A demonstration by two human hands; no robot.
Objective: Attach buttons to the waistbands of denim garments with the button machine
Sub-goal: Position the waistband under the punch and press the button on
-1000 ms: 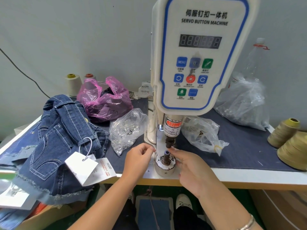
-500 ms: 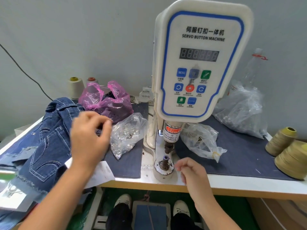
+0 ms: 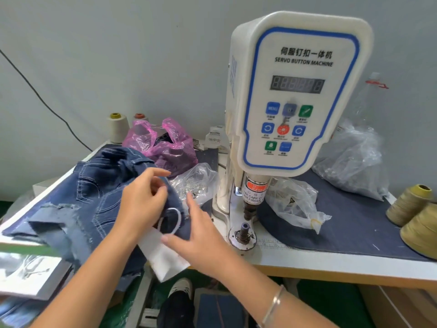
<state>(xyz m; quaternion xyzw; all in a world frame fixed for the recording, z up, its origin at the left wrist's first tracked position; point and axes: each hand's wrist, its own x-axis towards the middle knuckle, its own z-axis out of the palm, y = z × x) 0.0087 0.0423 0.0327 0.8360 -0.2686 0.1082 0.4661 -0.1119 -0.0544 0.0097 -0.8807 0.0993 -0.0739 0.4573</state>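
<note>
Denim garments [image 3: 89, 197] lie left of the button machine [image 3: 293, 95], thread cones [image 3: 411, 204] right.

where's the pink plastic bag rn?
Head view, left of centre: the pink plastic bag sits at the back of the table, behind the denim garment and left of the button machine.
</note>
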